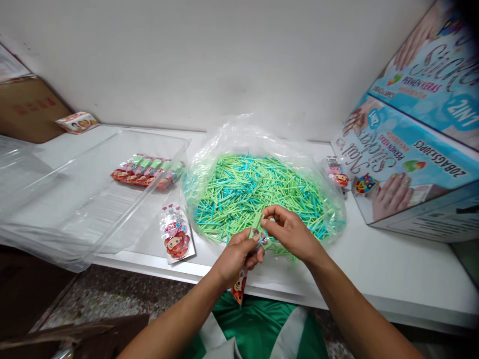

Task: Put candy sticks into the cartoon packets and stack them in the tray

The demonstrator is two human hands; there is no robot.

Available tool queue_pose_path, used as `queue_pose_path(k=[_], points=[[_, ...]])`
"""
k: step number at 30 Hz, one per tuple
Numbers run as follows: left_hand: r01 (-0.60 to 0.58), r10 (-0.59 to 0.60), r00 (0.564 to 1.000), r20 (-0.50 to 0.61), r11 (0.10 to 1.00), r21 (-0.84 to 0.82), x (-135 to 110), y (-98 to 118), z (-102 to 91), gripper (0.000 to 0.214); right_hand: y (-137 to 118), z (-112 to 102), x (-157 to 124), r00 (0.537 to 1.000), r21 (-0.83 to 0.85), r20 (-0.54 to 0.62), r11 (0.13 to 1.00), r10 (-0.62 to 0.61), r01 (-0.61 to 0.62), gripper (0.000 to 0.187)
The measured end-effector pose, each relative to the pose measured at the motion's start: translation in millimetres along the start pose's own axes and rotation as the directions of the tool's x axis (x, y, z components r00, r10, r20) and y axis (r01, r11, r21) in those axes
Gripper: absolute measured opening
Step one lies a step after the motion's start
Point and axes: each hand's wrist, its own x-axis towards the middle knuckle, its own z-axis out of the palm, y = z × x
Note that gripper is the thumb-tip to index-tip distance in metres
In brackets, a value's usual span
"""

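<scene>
My left hand [239, 255] is closed round a small printed packet [238, 289] with a red cartoon bear on its lower end. Some thin green sticks [256, 222] stand up out of the packet's top. The fingers of my right hand [290, 233] pinch close against these sticks, thumb and forefinger together. Just beyond both hands spreads a large heap of thin green and blue sticks [247, 192], lying in an opened clear plastic bag [239, 130]. To the left, a stack of flat bear-printed packets [177, 239] rests near the table's front edge.
A clear plastic tray [90, 244] at left holds a row of filled packets [145, 172]. Nail-sticker boxes [411, 164] are stacked at right, with another packet [338, 173] beside them. A small box [77, 122] and a brown carton [30, 107] stand at back left.
</scene>
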Motion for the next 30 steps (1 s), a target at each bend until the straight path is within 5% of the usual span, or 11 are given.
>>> queue_pose_path(k=[7, 13, 30], points=[[0.007, -0.006, 1.000, 0.021, 1.000, -0.029, -1.9, -0.7, 1.4, 0.022, -3.9, 0.9, -0.2, 1.000, -0.027, 0.004, 1.000, -0.009, 0.009, 0.004], [0.015, -0.014, 0.999, 0.039, 1.000, -0.008, -1.3, -1.0, 1.7, 0.036, -0.2, 4.9, -3.5, 0.998, 0.157, -0.035, 0.987, 0.049, -0.043, 0.021], [-0.037, 0.037, 0.999, -0.001, 0.997, 0.073, -2.8, -3.0, 4.0, 0.031, 1.2, 5.1, -6.6, 0.995, -0.008, -0.088, 0.999, -0.046, 0.045, 0.014]])
